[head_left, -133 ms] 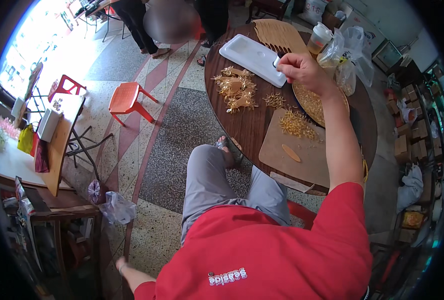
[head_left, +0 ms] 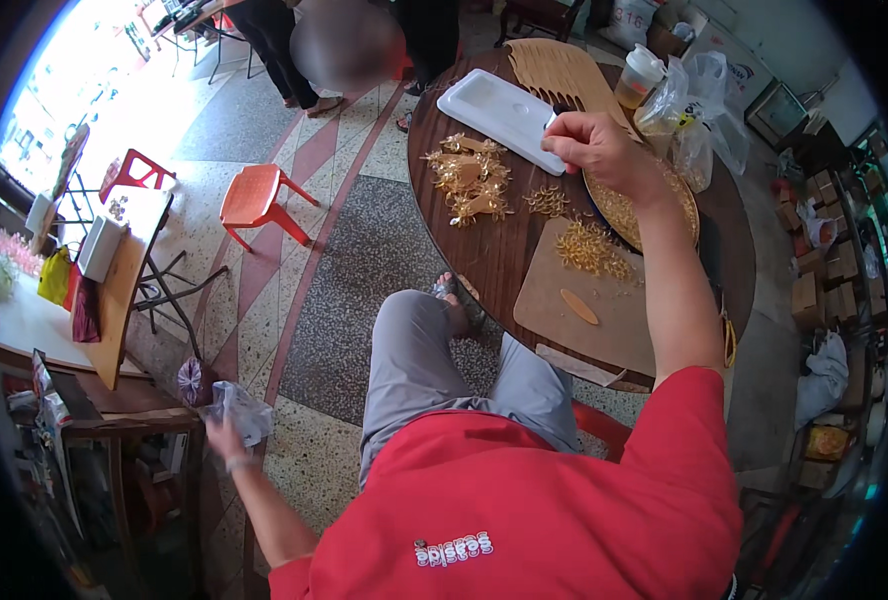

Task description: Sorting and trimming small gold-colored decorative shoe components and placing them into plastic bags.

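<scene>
Right hand (head_left: pixel 599 150) at 1 o'clock, reaching over the round dark-brown wooden worktop (head_left: pixel 494 260). Fingers curled shut around a small dark object (head_left: pixel 558 121); too small to tell what it is. The fist sits at the right end of a white rectangular plastic tray (head_left: pixel 494 110), smooth, with rounded corners, and seems to touch its edge.

Left hand (head_left: pixel 226 436) low at 8 o'clock, well apart from the worktop, out over the speckled terrazzo floor (head_left: pixel 364 270). It grips one crumpled clear plastic bag (head_left: pixel 241 408), glossy and wrinkled.

On the worktop: one flat tan board (head_left: pixel 604 325), matte, at 3 o'clock, carrying a loose heap of thin golden strands (head_left: pixel 589 248) and one pale oval wooden piece (head_left: pixel 579 306). One round woven tray (head_left: pixel 634 210) under the right forearm, filled with fine yellow bits. Two further clumps of golden strip pieces left of the board: a large tangled one (head_left: pixel 469 180), a small one (head_left: pixel 546 202). One fan of tan strips (head_left: pixel 564 70) at 12 o'clock, ribbed. One lidded clear cup (head_left: pixel 638 78) with amber liquid beside bunched clear bags (head_left: pixel 699 110).

On the floor at 10 o'clock: one orange plastic stool (head_left: pixel 256 200), one red plastic stool (head_left: pixel 136 172).
</scene>
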{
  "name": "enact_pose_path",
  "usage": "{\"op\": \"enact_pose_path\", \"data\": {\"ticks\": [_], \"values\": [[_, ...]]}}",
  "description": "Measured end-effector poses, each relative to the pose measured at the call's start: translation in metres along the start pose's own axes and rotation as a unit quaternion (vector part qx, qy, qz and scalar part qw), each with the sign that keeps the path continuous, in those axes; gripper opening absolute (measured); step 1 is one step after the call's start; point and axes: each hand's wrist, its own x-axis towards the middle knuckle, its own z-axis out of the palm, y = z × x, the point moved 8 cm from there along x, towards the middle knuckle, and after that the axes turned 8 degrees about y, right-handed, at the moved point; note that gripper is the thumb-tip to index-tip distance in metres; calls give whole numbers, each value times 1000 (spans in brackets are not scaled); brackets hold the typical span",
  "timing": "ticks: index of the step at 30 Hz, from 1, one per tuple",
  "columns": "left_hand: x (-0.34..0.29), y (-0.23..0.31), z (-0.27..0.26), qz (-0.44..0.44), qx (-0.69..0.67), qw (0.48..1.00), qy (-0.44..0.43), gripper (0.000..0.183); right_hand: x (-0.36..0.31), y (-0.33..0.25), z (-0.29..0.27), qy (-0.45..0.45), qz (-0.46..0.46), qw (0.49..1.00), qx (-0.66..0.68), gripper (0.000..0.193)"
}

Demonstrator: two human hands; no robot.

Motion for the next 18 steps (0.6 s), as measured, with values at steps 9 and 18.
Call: {"op": "enact_pose_path", "data": {"ticks": [9, 18], "values": [[-248, 551, 222, 172, -325, 788, -494, 22, -13, 0, -13, 38, 2, 999, 2, 14], [-317, 569, 307, -29, -331, 664, -670, 16, -8, 52, -57, 54, -33, 998, 25, 15]]}}
